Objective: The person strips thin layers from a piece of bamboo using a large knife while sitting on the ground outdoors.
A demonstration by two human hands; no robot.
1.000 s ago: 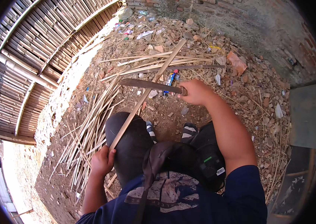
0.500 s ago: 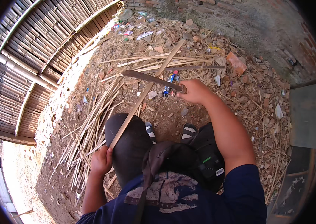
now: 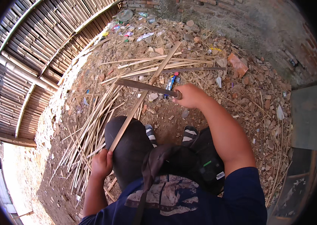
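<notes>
My left hand [image 3: 102,163] is closed on the near end of a long flat bamboo strip [image 3: 131,114], which slants up and away past my left knee. My right hand [image 3: 189,95] grips the handle of a machete [image 3: 143,86]. Its dark blade lies crosswise over the strip, pointing left; whether the edge touches the strip I cannot tell. Left of my legs, a heap of thin split bamboo strips [image 3: 87,142] is spread on the ground. More strips [image 3: 154,65] lie crosswise beyond the blade.
Brick rubble and litter cover the ground ahead, with an orange brick chunk [image 3: 237,64] at the right. A woven bamboo wall [image 3: 49,41] rises on the left and a worn brick wall [image 3: 248,26] at the back. A grey panel [image 3: 308,116] stands far right.
My right hand and the machete have shifted a little left and nearer to me along the strip. My left hand has hardly moved.
</notes>
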